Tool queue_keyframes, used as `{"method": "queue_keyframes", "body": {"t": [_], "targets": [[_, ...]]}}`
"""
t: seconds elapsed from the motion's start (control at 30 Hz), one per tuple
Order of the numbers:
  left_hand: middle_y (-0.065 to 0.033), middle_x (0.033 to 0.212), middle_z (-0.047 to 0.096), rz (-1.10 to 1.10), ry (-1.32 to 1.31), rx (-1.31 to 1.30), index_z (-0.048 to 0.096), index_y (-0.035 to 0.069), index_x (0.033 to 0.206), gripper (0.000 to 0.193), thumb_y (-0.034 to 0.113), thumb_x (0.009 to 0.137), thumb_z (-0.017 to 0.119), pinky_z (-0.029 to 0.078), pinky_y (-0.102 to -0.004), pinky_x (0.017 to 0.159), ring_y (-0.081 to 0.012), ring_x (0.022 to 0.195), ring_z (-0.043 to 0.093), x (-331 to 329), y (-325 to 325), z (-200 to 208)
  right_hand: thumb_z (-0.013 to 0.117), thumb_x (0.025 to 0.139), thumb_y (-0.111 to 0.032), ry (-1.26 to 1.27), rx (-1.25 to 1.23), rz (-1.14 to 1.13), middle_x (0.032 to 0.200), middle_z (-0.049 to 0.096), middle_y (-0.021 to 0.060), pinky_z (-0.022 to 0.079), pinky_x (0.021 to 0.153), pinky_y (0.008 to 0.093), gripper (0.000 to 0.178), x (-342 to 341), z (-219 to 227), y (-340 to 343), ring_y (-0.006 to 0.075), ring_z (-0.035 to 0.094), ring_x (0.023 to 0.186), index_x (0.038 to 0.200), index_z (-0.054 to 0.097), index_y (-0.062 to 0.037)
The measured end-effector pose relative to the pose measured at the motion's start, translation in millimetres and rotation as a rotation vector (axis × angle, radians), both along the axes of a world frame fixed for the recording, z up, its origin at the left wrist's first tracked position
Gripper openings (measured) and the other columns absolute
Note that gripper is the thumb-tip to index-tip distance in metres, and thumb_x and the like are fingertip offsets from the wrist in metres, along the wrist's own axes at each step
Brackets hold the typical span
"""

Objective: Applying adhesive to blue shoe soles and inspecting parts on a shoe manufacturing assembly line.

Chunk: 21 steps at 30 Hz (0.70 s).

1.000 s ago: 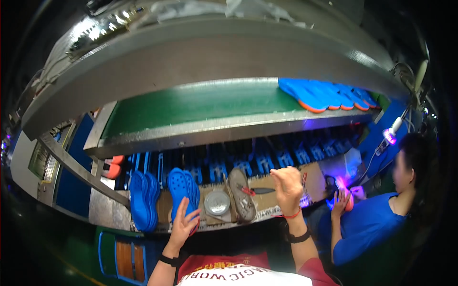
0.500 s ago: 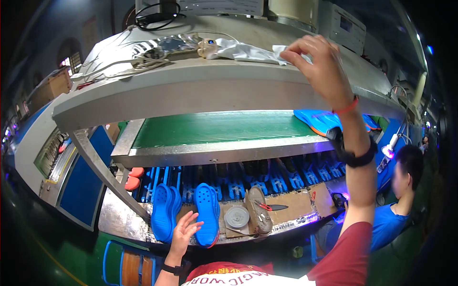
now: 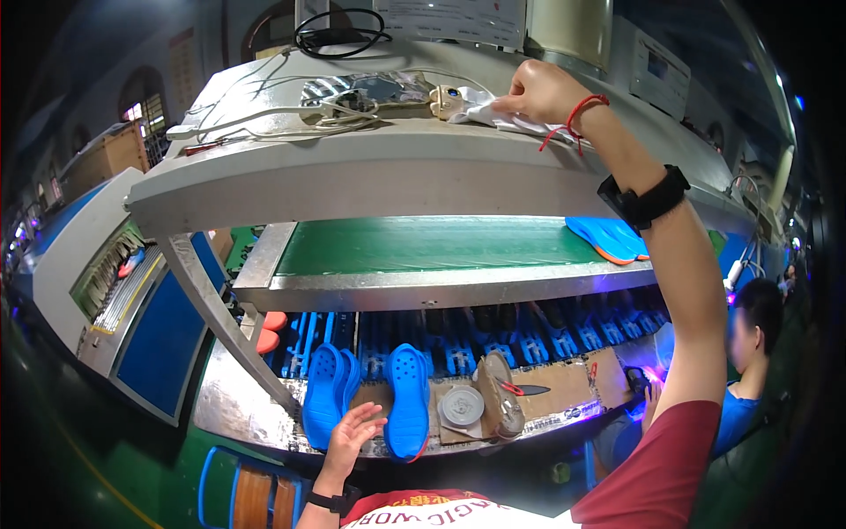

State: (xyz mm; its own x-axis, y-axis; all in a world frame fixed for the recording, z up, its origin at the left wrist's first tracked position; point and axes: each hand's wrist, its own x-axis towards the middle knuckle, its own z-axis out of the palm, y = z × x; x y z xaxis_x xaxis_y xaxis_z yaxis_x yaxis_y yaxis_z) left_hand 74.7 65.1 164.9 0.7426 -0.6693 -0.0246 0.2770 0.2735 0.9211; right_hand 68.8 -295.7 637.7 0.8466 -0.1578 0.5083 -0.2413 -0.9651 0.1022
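My right hand (image 3: 548, 93) is up on the grey upper shelf, fingertips pinched on a white cloth (image 3: 476, 104). The cloth lies beside a small tan block with a blue light (image 3: 442, 103). Low down, my left hand (image 3: 350, 441) hangs with its fingers apart and nothing in it. To its left lies a pair of blue perforated shoe soles (image 3: 324, 401), one partly over the other. Just right of it rests another blue sole (image 3: 407, 397) with a reddish edge.
A round white tub (image 3: 462, 405), a dirty beige shoe-shaped piece (image 3: 500, 401) and a dark blade (image 3: 532, 391) are on the cardboard-covered bench. Blue shoes (image 3: 606, 240) ride the green conveyor (image 3: 423, 244). A person in blue (image 3: 738, 414) sits at right. A wooden-seated chair (image 3: 251, 502) stands lower left.
My right hand has come down onto the white cloth and closed on it. My left hand stays open near the blue soles. The whole view has shifted a little.
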Motion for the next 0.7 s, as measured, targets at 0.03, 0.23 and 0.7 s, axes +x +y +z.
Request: {"method": "queue_keyframes", "body": {"t": [0.03,0.23,0.7], "targets": [[-0.0169,0.134,0.053,-0.005,-0.005,-0.002,0.045,0.001,0.135,0.045,-0.002,0.091,0.056,0.05,-0.0347,0.095,-0.0267,0.114,0.06,1.2,1.7,-0.6,0.071,0.079,-0.034,0.016,0.067,0.0,0.063,0.065,0.0128,0.05,0.062,0.0328,0.036,0.9,3.6,-2.2,0.0221,0.063,0.059,0.073,0.072,0.0013],[-0.0172,0.133,0.053,-0.008,0.0,0.023,0.045,0.001,0.136,0.045,-0.001,0.092,0.055,0.05,-0.0331,0.095,-0.0257,0.114,0.06,6.7,11.9,-5.4,0.068,0.081,-0.029,-0.054,0.379,-0.033,0.067,0.067,0.0095,0.053,0.065,0.0305,0.035,-1.6,15.9,-11.9,0.0166,0.066,0.062,0.07,0.069,0.0037],[-0.0177,0.133,0.054,-0.001,0.015,0.059,0.045,0.001,0.135,0.044,0.0,0.092,0.055,0.05,-0.034,0.094,-0.0269,0.114,0.06,12.9,19.6,-13.5,0.065,0.091,-0.023,-0.081,0.681,-0.023,0.072,0.067,0.0106,0.056,0.054,0.0286,0.029,-8.3,30.3,-42.6,0.0174,0.068,0.06,0.085,0.064,0.005]]}}
